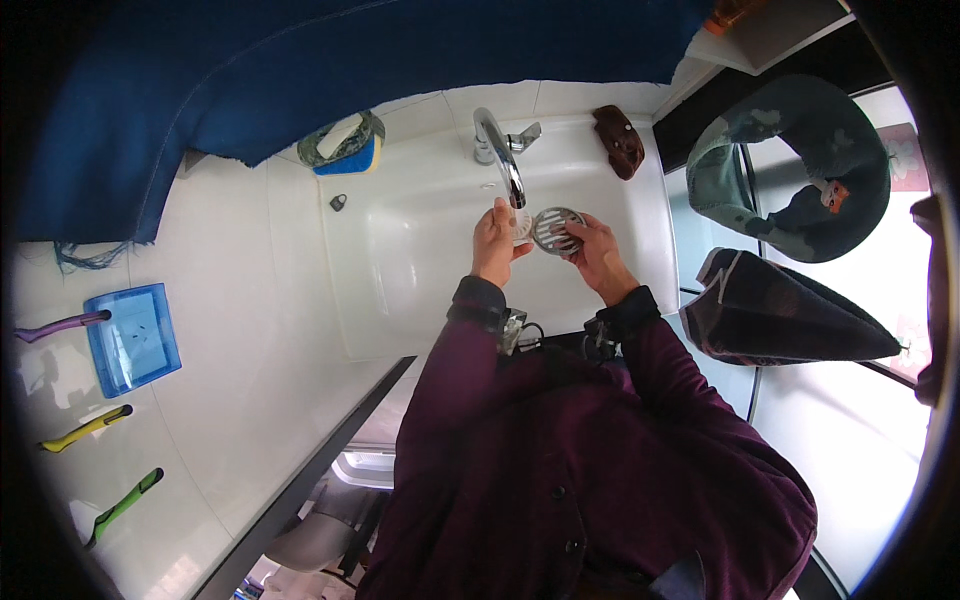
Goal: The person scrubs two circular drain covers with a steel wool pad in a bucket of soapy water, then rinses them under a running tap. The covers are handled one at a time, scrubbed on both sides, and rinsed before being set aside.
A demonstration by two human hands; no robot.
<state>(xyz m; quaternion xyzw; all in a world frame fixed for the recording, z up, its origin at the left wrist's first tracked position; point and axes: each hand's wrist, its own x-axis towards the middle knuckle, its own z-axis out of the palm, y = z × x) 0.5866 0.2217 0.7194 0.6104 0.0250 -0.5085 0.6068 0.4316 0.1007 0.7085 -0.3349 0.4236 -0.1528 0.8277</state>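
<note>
Over the white sink (400, 285), both of my hands are close together beneath the spout of the chrome faucet (512, 172). My right hand (604, 262) pinches a round, slotted metal drain cover (549, 240) by its right edge, thumb on top. My left hand (490, 252) is closed around a small whitish ribbed piece (522, 224), just left of the drain cover. The left fingers partly hide this piece, so its exact kind cannot be made out. Whether water is running is unclear.
A blue-and-yellow sponge (355, 158) lies at the sink's back left corner, a brown item (618, 143) at the back right. A dark blue cloth (300, 75) hangs at the back. Left are a blue tray (133, 340) and purple, yellow and green toothbrushes (88, 428). Dark cloths (780, 315) hang right.
</note>
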